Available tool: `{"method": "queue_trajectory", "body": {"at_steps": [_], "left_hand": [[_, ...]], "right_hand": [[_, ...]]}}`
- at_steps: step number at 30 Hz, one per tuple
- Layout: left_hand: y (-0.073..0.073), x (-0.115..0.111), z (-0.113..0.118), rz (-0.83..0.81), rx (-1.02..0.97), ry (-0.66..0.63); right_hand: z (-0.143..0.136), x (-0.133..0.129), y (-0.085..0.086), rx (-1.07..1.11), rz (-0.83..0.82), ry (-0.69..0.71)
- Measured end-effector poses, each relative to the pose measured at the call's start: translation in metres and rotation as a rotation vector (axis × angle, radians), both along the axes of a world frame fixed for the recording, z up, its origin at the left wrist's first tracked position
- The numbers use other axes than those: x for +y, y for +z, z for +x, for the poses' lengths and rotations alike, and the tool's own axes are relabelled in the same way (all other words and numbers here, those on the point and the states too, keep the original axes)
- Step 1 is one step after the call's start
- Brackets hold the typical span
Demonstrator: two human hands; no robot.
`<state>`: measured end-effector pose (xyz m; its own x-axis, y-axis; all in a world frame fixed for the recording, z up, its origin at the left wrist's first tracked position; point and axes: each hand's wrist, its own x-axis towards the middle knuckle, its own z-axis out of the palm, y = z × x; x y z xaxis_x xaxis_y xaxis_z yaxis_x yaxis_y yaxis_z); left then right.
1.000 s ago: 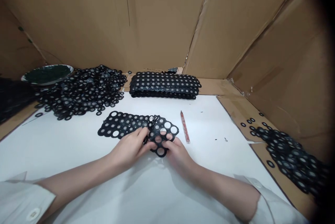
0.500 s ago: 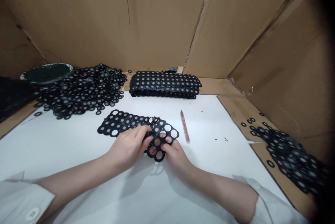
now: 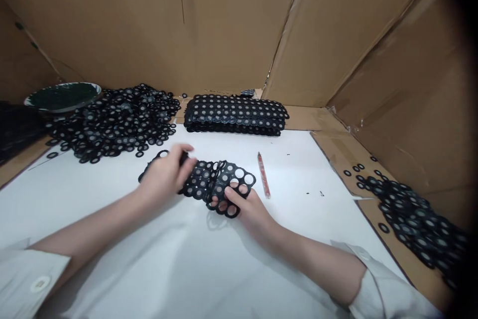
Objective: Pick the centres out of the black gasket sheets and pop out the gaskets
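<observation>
**Status: both hands on the perforated black sheet**

1. I see the perforated black sheet (image 3: 209, 182) lying across the middle of the white tabletop (image 3: 112, 239). Its right end is lifted and buckled; its left end lies under the left hand.

2. Left hand (image 3: 164, 174): it rests on the left part of the sheet, fingers (image 3: 184, 150) loosely curled over the edge there. I cannot tell whether they are clamped on the sheet or only laid on it.

3. Right hand (image 3: 248, 209): it holds the sheet's right end from beneath, with fingertips (image 3: 228, 190) showing through and over the punched holes. The fingers are closed on that end of the sheet.

4. Surroundings, as I read them from the head view:
   - A red pencil (image 3: 263, 181) lies on the tabletop just to the right of the sheet, apart from it.
   - A stack of unpunched black sheets (image 3: 235, 115) sits at the far edge of the tabletop, against the cardboard wall (image 3: 231, 25).
   - A heap of loose black rings (image 3: 115, 122) spreads over the far left, touching a dark green dish (image 3: 61, 96).
   - A second heap of rings (image 3: 414, 219) lies on the cardboard at the right, well apart from both hands.

5. White sleeves (image 3: 22, 279) cover both forearms near the bottom edge.
</observation>
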<state>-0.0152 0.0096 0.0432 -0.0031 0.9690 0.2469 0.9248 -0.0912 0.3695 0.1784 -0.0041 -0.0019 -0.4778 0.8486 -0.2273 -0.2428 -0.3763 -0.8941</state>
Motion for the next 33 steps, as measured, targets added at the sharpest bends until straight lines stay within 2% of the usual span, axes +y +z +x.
{"method": "queue_trajectory", "body": {"at_steps": [2, 5, 8, 11, 16, 19, 24, 28, 30, 32, 33], "left_hand": [[0.010, 0.019, -0.025, 0.079, 0.061, 0.158], [0.016, 0.041, -0.062, 0.151, 0.184, 0.268], [0.010, 0.054, -0.088, 0.137, 0.235, 0.378], [0.002, 0.059, -0.098, 0.031, 0.227, 0.469], [0.000, 0.054, -0.095, 0.063, 0.273, 0.360], [0.000, 0.051, -0.097, 0.103, 0.303, 0.360], [0.000, 0.052, -0.101, 0.108, 0.335, 0.196], [0.004, 0.037, -0.081, 0.219, 0.350, 0.165], [0.002, 0.020, -0.059, 0.304, 0.335, 0.022], [-0.005, 0.000, -0.033, 0.313, 0.259, -0.256], [-0.009, -0.010, -0.021, 0.251, 0.225, -0.384]], "right_hand": [[0.001, 0.000, 0.000, 0.003, -0.009, -0.003], [0.001, 0.000, -0.001, 0.023, -0.039, -0.043], [0.001, -0.001, -0.002, 0.044, -0.065, -0.071], [0.000, -0.001, -0.002, 0.059, -0.081, -0.074], [-0.002, -0.002, 0.000, 0.052, -0.126, -0.102], [-0.002, -0.003, 0.002, 0.052, -0.118, -0.100], [-0.003, -0.004, 0.002, 0.059, -0.081, -0.105], [-0.003, -0.005, -0.003, 0.048, -0.024, -0.132], [-0.004, -0.005, -0.005, 0.012, -0.007, -0.136], [-0.004, -0.004, -0.006, -0.002, 0.009, -0.129], [-0.004, -0.004, -0.006, -0.004, 0.020, -0.126]]}}
